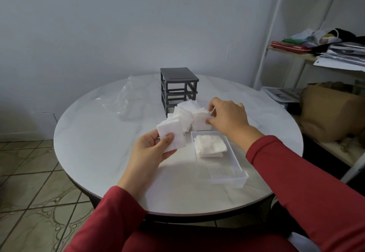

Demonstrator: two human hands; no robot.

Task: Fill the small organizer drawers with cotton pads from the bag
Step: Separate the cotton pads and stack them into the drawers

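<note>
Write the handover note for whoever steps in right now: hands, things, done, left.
Hands: left hand holds a stack of pads; right hand pinches pads at the loose pile before the grey frame.
Done: the clear drawer, out on the table, has a few pads at its far end. The bag lies left of the frame.
Left: fill the drawer, slide it into the frame.

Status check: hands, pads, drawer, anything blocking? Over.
Left hand grips a pad stack. Right hand pinches pads off the loose pile. Drawer out on table, partly filled. Nothing in the way.
</note>
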